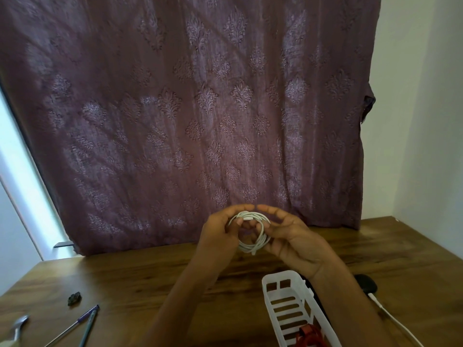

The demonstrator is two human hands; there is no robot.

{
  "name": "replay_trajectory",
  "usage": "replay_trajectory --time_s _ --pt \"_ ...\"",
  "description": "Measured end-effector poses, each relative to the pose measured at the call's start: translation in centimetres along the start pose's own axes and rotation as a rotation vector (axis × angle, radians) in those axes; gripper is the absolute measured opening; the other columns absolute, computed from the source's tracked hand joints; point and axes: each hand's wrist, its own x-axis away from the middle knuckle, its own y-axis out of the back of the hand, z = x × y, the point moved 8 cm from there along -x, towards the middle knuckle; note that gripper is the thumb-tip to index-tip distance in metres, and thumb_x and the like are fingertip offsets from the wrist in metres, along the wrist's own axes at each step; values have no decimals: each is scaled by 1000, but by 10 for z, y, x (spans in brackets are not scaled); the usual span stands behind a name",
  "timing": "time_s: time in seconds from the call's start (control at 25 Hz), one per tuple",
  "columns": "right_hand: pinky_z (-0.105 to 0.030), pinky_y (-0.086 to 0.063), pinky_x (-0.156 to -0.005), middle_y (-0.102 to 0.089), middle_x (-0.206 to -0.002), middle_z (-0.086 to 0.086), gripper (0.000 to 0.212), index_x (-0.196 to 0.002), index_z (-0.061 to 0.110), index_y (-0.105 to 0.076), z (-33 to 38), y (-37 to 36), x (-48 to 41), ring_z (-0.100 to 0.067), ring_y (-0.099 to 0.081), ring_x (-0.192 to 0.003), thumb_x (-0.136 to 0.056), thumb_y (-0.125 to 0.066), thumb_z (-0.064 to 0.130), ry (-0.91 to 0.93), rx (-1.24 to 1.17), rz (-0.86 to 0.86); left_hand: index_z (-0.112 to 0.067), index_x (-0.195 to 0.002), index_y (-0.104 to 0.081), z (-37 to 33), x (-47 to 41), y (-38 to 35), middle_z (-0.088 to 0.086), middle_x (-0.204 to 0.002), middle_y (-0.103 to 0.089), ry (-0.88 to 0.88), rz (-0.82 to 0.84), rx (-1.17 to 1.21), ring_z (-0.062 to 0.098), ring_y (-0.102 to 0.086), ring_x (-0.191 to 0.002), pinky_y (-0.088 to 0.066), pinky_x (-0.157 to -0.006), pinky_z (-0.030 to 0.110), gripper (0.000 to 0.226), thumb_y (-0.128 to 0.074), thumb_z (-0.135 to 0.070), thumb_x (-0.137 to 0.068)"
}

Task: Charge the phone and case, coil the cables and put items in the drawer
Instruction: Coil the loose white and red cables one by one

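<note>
Cable (253, 232), smooth white coil, between left hand (219, 235) and right hand (294, 240).

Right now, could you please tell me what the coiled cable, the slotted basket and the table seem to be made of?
The coiled cable: probably a smooth white plastic sheath; it bends into tight loops. The slotted basket: rigid white plastic, matte, with moulded slats. The table: brown wood or wood-look laminate, with visible grain and slight sheen; I cannot tell which.
</note>
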Motion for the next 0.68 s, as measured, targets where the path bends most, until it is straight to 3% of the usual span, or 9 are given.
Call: replay_trajectory --time_s 0.16,0.28,0.44,0.68 --pt "-32 -58 -65 -70 -85 -16 45 -107 4 -54 4 6 0 -22 -70 -73 -64 -66 1 76 103 -67 -13 -98 -68 8 3 6 -1 -85 -72 119 -140 222 5 -70 -75 -52 -63 14 26 -50 3 -89" --pt "-30 -57 -68 -66 -92 -13 28 -94 7 -59 16 16 4 -25 -67 -85 -69 -73 2 228 383 -238 -14 -98 -68 10 5 11 0 -82 -73 145 -235 265 6 -70 -71 -53 -61 14 24 -53 1 -88" --pt "-28 -58 -62 -68 -85 -8 16 -91 9 -60 17 12 11 -22 -68 -77 -79 -67 0 285 462 -281 -20 -90 -68 11 8 13 1 -80 -73 163 -298 262 5 -69 -66 -52 -56 13 24 -55 1 -88" --pt "-36 -54 -74 -67 -82 -9 18 -104 13 -43 10 5 7 -22 -65 -81 -91 -50 3 210 737 -295 -15 -95 -68 15 14 8 4 -83 -73 190 -284 197 7 -70 -68 -53 -59 14 22 -53 0 -89"
